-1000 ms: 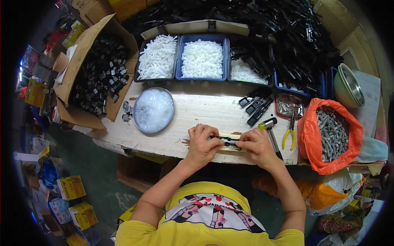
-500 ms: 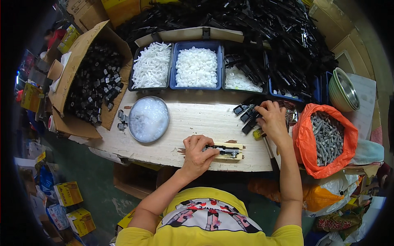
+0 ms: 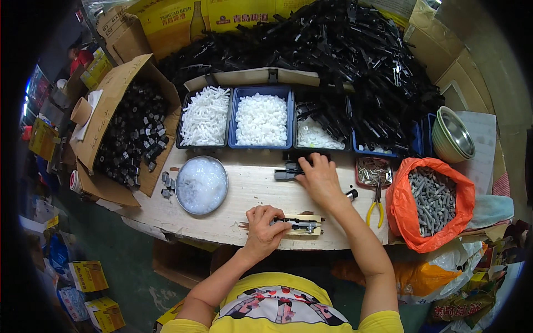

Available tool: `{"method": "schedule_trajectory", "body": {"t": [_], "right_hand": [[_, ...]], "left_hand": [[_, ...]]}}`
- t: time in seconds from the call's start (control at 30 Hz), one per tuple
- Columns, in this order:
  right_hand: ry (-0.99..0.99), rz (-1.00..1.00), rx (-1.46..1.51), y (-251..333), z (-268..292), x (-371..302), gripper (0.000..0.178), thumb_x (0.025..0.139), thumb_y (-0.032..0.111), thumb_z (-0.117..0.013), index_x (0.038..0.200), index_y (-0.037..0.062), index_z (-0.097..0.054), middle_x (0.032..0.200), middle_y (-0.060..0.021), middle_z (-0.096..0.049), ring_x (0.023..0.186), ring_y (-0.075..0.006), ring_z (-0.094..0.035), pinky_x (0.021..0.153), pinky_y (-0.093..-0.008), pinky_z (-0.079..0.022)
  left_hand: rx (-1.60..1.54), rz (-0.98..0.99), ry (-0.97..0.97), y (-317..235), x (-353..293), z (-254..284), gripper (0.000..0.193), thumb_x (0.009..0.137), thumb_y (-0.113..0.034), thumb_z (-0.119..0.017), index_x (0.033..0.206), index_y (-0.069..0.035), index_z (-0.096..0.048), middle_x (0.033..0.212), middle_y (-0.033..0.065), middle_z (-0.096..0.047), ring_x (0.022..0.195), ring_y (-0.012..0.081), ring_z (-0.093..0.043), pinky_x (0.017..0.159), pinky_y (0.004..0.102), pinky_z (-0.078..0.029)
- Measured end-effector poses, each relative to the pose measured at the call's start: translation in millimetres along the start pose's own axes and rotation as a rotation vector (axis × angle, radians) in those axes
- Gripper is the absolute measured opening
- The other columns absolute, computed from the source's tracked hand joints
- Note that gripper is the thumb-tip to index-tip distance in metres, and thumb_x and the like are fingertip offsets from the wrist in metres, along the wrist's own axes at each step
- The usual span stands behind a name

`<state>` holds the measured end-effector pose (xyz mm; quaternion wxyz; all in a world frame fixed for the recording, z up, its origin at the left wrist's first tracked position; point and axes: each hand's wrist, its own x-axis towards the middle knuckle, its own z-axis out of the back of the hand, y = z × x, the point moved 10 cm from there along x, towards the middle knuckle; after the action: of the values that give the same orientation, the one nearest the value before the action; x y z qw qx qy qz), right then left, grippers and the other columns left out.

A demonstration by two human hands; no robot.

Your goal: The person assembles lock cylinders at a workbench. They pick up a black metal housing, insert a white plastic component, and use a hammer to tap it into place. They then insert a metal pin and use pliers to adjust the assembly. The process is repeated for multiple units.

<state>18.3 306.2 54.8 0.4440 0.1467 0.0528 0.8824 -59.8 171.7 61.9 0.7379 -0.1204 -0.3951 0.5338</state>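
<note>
In the head view, your left hand [image 3: 264,231] pinches the left end of the black-and-grey assembly [image 3: 303,224], thumb along it, fingers curled; it lies in a cream block [image 3: 305,232] near the worktop's [image 3: 255,183] front edge. Your right hand [image 3: 321,180] bends over black parts [image 3: 287,173] nearer the back edge; whether its fingers grip them, I cannot tell.

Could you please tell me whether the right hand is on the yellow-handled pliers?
No, the right hand is at the black parts, left of the pliers.
</note>
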Motion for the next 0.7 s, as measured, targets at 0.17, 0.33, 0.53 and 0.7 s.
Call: {"method": "schedule_trajectory", "body": {"t": [0.17,0.33,0.53,0.7], "right_hand": [[-0.533,0.051,-0.036,-14,60,19,0.006,0.072,0.008,-0.059,0.078,0.007,-0.059,0.081,-0.0062,-0.053,0.078,-0.0237,-0.05,0.067,-0.0365,-0.036],[-0.44,-0.218,-0.232,-78,82,62,0.013,0.068,0.015,-0.068,0.078,0.0071,-0.063,0.087,-0.0066,-0.055,0.091,-0.0249,-0.046,0.074,-0.0391,-0.033],[-0.248,-0.365,0.857,-110,76,60,0.016,0.07,0.014,-0.072,0.081,0.0038,-0.066,0.076,-0.004,-0.06,0.066,-0.0139,-0.054,0.062,-0.0304,-0.043],[0.025,-0.431,1.62,-61,52,22,0.015,0.076,0.005,-0.066,0.089,0.0012,-0.06,0.077,-0.0033,-0.061,0.062,-0.0111,-0.056,0.06,-0.0254,-0.046]], "left_hand": [[0.0,0.01,-0.001,1,-2,2,0.012,0.066,-0.01,-0.068,0.077,-0.014,-0.064,0.088,0.0001,-0.053,0.09,0.0206,-0.047,0.08,0.0381,-0.027],[-0.015,-0.006,0.0,0,-3,0,0.013,0.066,-0.009,-0.069,0.077,-0.014,-0.064,0.089,0.0008,-0.054,0.09,0.0207,-0.047,0.081,0.0381,-0.027],[-0.007,-0.011,0.007,-1,-1,1,0.013,0.066,-0.01,-0.07,0.077,-0.014,-0.064,0.088,0.0013,-0.054,0.089,0.0208,-0.047,0.081,0.0381,-0.027],[-0.03,0.033,-0.002,1,1,5,0.012,0.067,-0.012,-0.069,0.078,-0.011,-0.064,0.09,0.0024,-0.053,0.09,0.0209,-0.048,0.081,0.0386,-0.027]]}}
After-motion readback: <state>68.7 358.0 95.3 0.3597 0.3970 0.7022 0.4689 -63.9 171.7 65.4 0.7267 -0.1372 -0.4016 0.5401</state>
